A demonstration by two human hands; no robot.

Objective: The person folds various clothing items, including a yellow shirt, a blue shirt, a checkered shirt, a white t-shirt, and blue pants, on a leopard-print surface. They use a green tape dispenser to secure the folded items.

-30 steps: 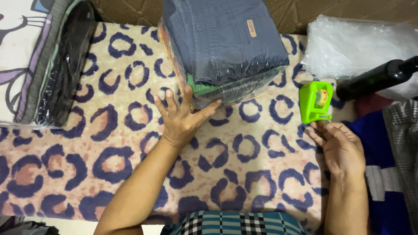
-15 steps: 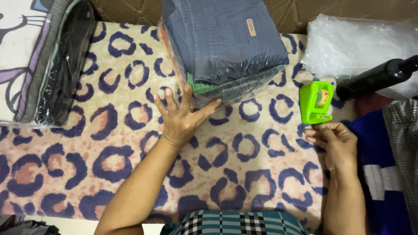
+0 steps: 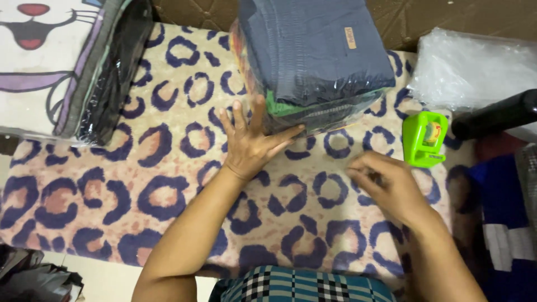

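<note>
Moved since half a second ago: my right hand (image 3: pixel 386 187), which lay beside the tape dispenser, now travels left across the blanket, blurred, fingers loosely curled; whether they pinch a strip of tape I cannot tell. My left hand has not shifted.

Nearest: checked teal, black and white cloth (image 3: pixel 302 285) at my lap, bottom edge of view.

Next: cream fleece blanket with navy and brown leopard rings (image 3: pixel 112 196), the surface for everything else.

Middle, left: my left hand (image 3: pixel 251 146), fingers spread flat and open, gripping nothing, fingertips pressed against the near lower edge of the bundle.

Middle, right: small bright-green plastic tape dispenser (image 3: pixel 425 138), standing on the blanket, just beyond my right hand and apart from it.

Far centre: clear-plastic-wrapped bundle of folded clothes, dark blue on top with green and orange layers below (image 3: pixel 313 56). Status, as I judge it: clothes stacked and already inside the wrap; near flap held down, not yet visibly taped.

Far right: crumpled clear plastic bags (image 3: pixel 475 67); black cylinder (image 3: pixel 492 114).

Far left: second flat plastic-wrapped dark garment pack (image 3: pixel 112 72), set aside.
</note>
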